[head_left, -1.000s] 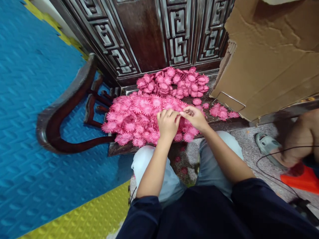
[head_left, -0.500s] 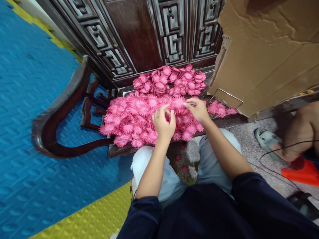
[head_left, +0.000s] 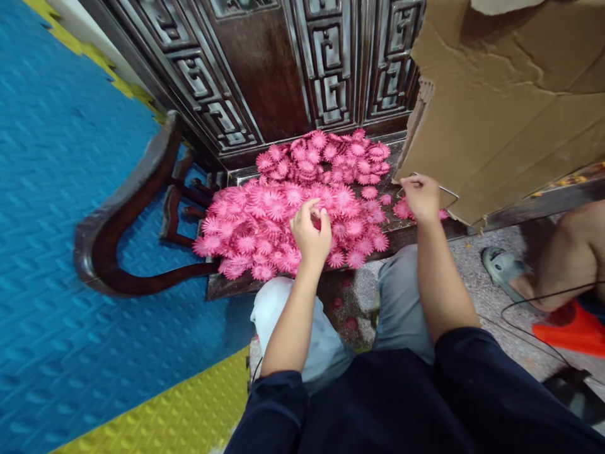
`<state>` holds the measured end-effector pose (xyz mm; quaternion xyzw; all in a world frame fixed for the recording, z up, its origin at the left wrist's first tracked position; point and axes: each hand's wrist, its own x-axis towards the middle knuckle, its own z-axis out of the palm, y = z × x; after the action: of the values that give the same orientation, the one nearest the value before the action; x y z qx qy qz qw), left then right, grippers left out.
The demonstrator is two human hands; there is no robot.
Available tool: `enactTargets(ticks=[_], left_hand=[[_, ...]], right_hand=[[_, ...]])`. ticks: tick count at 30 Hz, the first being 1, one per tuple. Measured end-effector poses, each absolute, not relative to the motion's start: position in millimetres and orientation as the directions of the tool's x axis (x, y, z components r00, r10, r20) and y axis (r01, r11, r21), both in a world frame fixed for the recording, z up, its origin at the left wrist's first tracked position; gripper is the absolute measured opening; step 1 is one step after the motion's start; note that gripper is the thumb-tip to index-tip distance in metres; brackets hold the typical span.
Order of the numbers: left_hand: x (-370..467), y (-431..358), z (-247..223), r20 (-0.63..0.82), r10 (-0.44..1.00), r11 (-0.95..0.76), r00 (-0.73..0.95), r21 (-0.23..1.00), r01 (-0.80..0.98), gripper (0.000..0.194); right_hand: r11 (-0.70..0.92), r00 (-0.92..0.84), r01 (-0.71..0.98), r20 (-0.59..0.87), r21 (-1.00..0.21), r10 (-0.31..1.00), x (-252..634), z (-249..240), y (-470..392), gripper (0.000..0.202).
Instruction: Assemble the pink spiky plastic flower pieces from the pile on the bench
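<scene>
Pink artificial flower heads (head_left: 255,221) lie in a broad heap on a dark wooden seat. My left hand (head_left: 311,234) is over the right half of this heap, fingers curled toward the thumb; whatever they grip is too small to make out. Off to the right, my right hand (head_left: 422,197) has its fingers pinched together beside a bent metal wire (head_left: 449,193). It partly covers the wire and a small group of pink flower heads (head_left: 401,209). I cannot tell whether it grips the wire or a flower.
A carved dark wooden backrest (head_left: 265,75) rises behind the heap, with a curved armrest (head_left: 101,261) at left. Torn cardboard (head_left: 496,126) leans at right. Another person's leg and grey clog (head_left: 505,271) are at right, near an orange object (head_left: 567,331) and a black cable.
My right hand has moved right, from the heap beside my left hand to the wire and the small flower group. My left hand keeps nearly the same place and shape. The view has shifted slightly.
</scene>
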<state>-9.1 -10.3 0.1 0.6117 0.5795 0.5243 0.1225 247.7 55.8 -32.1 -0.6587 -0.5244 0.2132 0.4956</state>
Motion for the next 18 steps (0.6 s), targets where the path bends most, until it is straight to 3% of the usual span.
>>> enactTargets(ticks=[3, 7, 9, 12, 15, 18], left_hand=[[-9.3, -10.2, 1.2, 0.489, 0.841, -0.297, -0.231, 0.775, 0.557, 0.018], [-7.8, -11.5, -0.1, 0.499, 0.835, -0.304, -0.232, 0.770, 0.561, 0.018], [-6.2, -13.5, -1.2, 0.506, 0.834, -0.303, -0.219, 0.753, 0.585, 0.019], [-2.5, -17.0, -2.8, 0.516, 0.840, -0.317, -0.169, 0.718, 0.619, 0.020], [2.8, -19.1, -5.7, 0.547, 0.833, -0.352, -0.083, 0.639, 0.684, 0.019], [8.8, -19.7, -10.7, 0.555, 0.832, -0.368, -0.004, 0.557, 0.744, 0.019]], right_hand=[[-0.109, 0.485, 0.531, 0.196, -0.840, 0.852, 262.4, -40.8, 69.0, 0.020], [-0.089, 0.393, 0.637, 0.222, -0.766, 0.892, 241.9, -50.8, 91.7, 0.021], [-0.067, 0.234, 0.813, 0.219, -0.578, 0.947, 227.3, -56.4, 104.0, 0.032], [-0.030, 0.094, 0.924, 0.151, -0.380, 0.984, 209.5, -65.3, 121.5, 0.039], [0.017, 0.002, 0.970, 0.075, -0.243, 0.997, 197.6, -73.4, 138.1, 0.038], [-0.004, 0.009, 0.983, 0.029, -0.184, 1.000, 192.8, -79.3, 152.8, 0.038]])
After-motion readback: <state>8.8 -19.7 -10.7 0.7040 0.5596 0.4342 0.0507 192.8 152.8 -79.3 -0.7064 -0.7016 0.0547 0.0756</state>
